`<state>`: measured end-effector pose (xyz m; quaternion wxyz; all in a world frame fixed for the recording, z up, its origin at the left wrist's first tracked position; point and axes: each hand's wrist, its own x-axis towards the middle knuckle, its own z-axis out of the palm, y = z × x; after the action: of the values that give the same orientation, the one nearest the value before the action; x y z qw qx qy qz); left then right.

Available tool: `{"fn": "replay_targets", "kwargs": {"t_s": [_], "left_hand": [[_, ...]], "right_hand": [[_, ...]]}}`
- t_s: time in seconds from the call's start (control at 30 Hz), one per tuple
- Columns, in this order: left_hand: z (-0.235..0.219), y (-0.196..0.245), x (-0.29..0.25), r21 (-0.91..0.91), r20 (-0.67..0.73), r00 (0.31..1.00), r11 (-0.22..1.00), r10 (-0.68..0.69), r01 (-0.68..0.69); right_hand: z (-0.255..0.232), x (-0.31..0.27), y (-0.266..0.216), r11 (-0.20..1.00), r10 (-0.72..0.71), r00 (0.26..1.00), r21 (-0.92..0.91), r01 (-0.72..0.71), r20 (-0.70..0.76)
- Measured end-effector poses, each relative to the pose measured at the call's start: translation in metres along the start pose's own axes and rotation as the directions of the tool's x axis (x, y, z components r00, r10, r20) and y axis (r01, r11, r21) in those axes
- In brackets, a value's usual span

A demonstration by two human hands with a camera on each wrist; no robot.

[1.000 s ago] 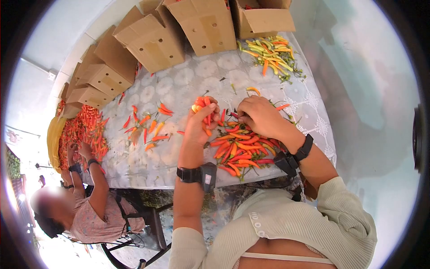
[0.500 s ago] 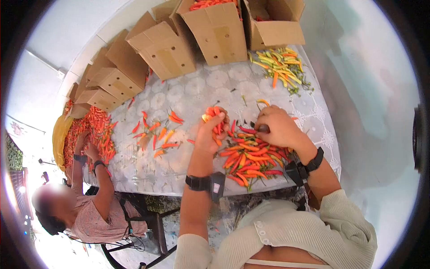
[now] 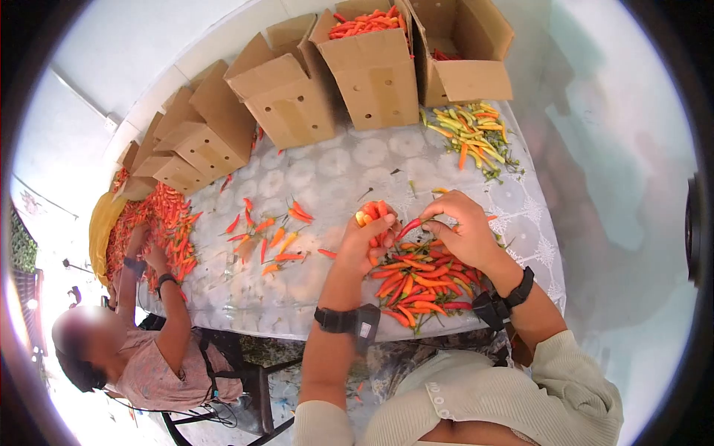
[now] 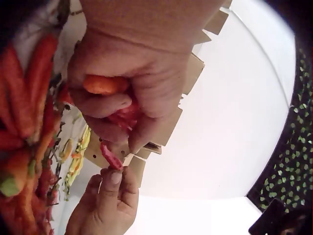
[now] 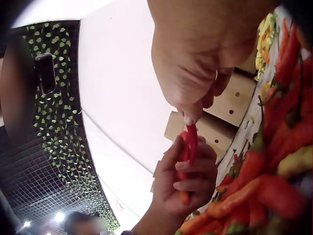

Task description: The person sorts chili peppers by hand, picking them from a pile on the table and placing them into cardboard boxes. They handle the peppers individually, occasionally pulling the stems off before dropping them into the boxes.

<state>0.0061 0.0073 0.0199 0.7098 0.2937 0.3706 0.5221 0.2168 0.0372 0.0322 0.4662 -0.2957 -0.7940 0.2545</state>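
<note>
My left hand (image 3: 364, 239) grips a small bunch of red and orange chili peppers (image 3: 375, 212), its fingers curled round them. Between the thumb and finger of my right hand (image 3: 467, 229) is one dark red chili pepper (image 3: 409, 227), pinched by its end and pointing toward the left hand. In the right wrist view this red chili (image 5: 192, 142) overlaps the held bunch. Just below both hands lies a heap of red and orange chilies (image 3: 424, 282), many with green stems.
Yellow-green chilies (image 3: 472, 134) lie at the far right, before a row of cardboard boxes (image 3: 379, 85). Loose chilies (image 3: 275, 238) are scattered left of my hands. Another person (image 3: 160, 349) sits at the left, hands at a large red chili pile (image 3: 167, 223).
My right hand has risen from the edge of the heap with a dark red chili and brought it beside the left hand. The left hand keeps its bunch; the head view has shifted.
</note>
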Motion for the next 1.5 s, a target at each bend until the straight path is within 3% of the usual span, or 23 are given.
{"fn": "replay_targets", "kwargs": {"t_s": [0.13,0.33,0.53,0.73,0.83,1.03,1.13,1.27,1.33,1.43,1.5], "left_hand": [[0.004,-0.009,0.000,0.188,0.054,0.998,0.981,0.041,-0.050],[0.008,-0.003,-0.005,0.264,-0.013,1.000,0.964,0.005,-0.001],[0.018,-0.002,-0.006,0.389,-0.066,0.995,0.920,0.081,-0.049],[0.015,-0.006,-0.003,0.276,-0.121,0.968,0.944,0.222,-0.182],[0.016,-0.005,-0.005,0.286,-0.101,0.975,0.944,0.198,-0.162],[0.019,-0.004,-0.008,0.257,-0.046,0.984,0.954,0.174,-0.156],[0.007,-0.004,-0.005,0.189,-0.028,0.992,0.975,0.122,-0.115],[0.003,-0.003,-0.004,0.141,-0.046,0.991,0.983,0.125,-0.117],[0.007,-0.003,-0.005,0.119,-0.032,0.990,0.984,0.134,-0.130],[0.012,-0.002,-0.007,0.171,-0.067,0.988,0.978,0.136,-0.123],[0.011,-0.003,-0.006,0.168,-0.071,0.987,0.977,0.144,-0.130]], "right_hand": [[0.001,-0.002,0.000,1.000,-0.008,1.000,0.026,0.009,-0.029],[0.002,-0.001,-0.005,0.976,0.183,0.983,0.124,-0.178,-0.029],[0.001,-0.003,0.004,0.997,0.068,0.997,-0.021,-0.068,-0.027],[0.001,0.002,0.002,0.997,-0.013,0.999,-0.076,0.010,-0.043],[-0.001,0.001,0.003,0.999,0.008,0.999,-0.042,-0.009,-0.036],[-0.010,-0.002,0.004,0.924,0.232,0.965,0.284,-0.257,0.120],[-0.008,-0.004,0.009,0.739,0.382,0.905,0.525,-0.421,0.188],[-0.016,-0.002,0.025,0.683,0.555,0.821,0.636,-0.358,-0.134],[-0.024,-0.003,0.036,0.681,0.631,0.693,0.676,-0.280,-0.348],[-0.040,-0.004,0.048,0.627,0.731,0.475,0.757,-0.184,-0.490],[-0.054,-0.004,0.057,0.694,0.696,0.327,0.716,-0.079,-0.639]]}}
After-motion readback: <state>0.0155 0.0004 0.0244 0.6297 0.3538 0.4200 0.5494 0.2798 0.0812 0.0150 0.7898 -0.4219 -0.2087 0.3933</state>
